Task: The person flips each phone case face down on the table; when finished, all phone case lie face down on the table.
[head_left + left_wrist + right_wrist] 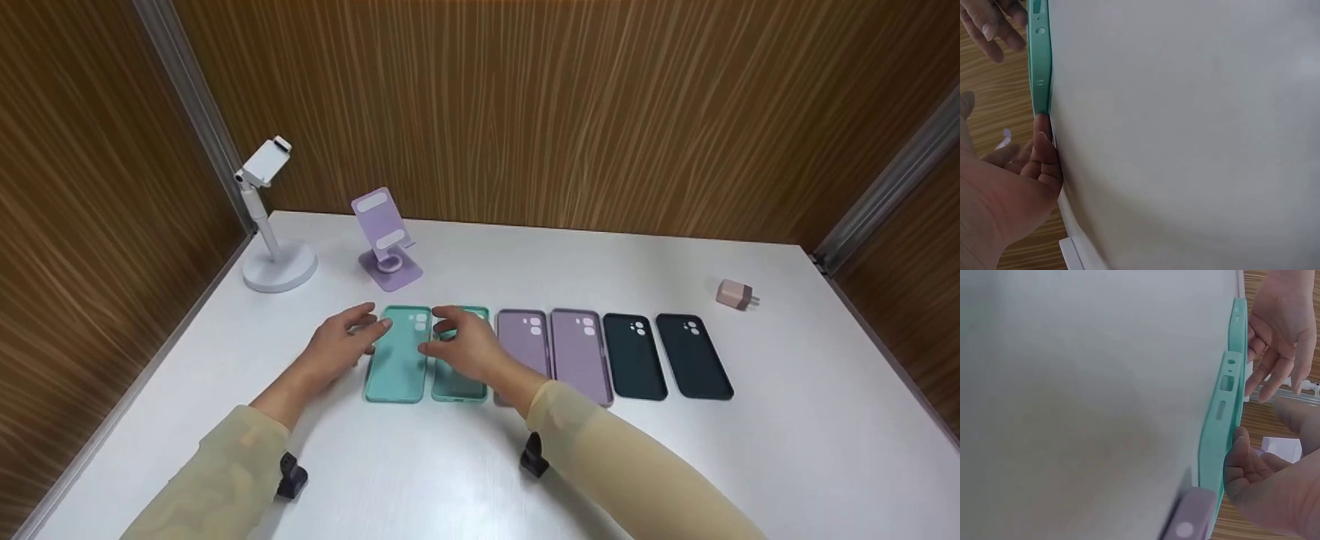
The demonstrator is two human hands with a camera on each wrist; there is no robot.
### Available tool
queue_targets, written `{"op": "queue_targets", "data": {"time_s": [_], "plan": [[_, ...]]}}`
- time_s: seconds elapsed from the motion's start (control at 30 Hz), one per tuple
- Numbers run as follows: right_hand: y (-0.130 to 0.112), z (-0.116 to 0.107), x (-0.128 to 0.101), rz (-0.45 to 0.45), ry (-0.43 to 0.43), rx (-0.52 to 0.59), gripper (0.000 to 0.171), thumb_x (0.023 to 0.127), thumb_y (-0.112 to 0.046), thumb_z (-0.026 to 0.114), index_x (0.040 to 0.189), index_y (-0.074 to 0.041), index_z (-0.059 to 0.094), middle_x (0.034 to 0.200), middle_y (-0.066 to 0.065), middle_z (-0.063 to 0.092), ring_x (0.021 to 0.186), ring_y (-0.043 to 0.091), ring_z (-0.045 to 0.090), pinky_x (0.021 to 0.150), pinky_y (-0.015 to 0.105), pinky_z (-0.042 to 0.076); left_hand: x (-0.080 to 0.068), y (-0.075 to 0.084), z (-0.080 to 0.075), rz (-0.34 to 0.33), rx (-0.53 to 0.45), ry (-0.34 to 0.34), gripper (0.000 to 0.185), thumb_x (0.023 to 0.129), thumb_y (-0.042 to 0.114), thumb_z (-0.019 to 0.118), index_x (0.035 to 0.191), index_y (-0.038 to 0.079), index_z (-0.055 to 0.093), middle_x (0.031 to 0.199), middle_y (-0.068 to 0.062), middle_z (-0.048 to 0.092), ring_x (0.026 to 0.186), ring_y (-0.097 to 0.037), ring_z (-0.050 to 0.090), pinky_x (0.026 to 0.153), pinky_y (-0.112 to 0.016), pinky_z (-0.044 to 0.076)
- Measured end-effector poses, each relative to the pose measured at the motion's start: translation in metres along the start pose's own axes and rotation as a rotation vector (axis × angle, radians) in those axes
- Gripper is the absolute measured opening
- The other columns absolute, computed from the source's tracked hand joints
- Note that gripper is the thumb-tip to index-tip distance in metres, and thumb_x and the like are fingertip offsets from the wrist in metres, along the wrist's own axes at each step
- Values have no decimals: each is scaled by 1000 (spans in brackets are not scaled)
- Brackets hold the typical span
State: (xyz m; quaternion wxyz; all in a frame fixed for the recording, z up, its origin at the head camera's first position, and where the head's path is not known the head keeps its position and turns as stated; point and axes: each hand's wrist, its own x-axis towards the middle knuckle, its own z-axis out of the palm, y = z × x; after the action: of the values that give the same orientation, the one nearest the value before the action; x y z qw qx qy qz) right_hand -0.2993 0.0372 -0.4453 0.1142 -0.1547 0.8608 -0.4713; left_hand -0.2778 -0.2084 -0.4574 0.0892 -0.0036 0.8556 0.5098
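Head cam: six phone cases are lying in a row on the tabletop [787, 420], paired by colour, so sorting's looking mostly done. My left hand [337, 349] is resting its loosely spread fingers on the left teal case [396, 360], holding nothing. My right hand [465, 346] is curling over the second teal case [459, 386], fingers on it; real grip, can't tell. Purple pair [555, 349] & dark pair [667, 356] are sitting untouched.
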Motion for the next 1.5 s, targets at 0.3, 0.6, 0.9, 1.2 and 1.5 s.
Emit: {"op": "queue_targets", "data": {"time_s": [0.3,0.6,0.9,1.2,1.5], "plan": [[3,4,0,-12,-28,-54,73,93,-21,85,156,-9,52,132,7,68,117,24,65,104,43,53,6,-7,2,19,108,16,80,102,54,66,163,7,42,163,-13,47,115,-26,65,102,-42,49],[8,10,0,-18,-49,-163,75,92,-24,87,158,-13,52,154,10,57,142,26,52,117,43,43,6,-12,4,22,174,24,76,101,50,70,162,11,45,155,-9,53,109,-23,54,93,-37,44],[12,10,-1,-48,-49,-177,74,92,-26,87,156,-11,54,153,12,56,141,26,52,117,42,42,6,-13,3,63,190,18,73,100,41,74,161,11,47,125,-8,61,98,-20,53,85,-34,43],[13,10,1,-101,-52,-230,66,92,-27,87,149,-8,61,147,13,59,135,29,56,114,42,45,5,-15,1,87,188,-3,73,100,26,76,162,7,43,107,-7,60,94,-19,54,84,-34,44],[13,10,-1,-149,-68,-272,62,93,-27,86,147,-6,63,148,14,57,134,29,57,113,40,46,5,-15,0,68,182,-15,71,101,21,74,163,8,41,108,-8,59,96,-20,54,86,-35,44]]}}
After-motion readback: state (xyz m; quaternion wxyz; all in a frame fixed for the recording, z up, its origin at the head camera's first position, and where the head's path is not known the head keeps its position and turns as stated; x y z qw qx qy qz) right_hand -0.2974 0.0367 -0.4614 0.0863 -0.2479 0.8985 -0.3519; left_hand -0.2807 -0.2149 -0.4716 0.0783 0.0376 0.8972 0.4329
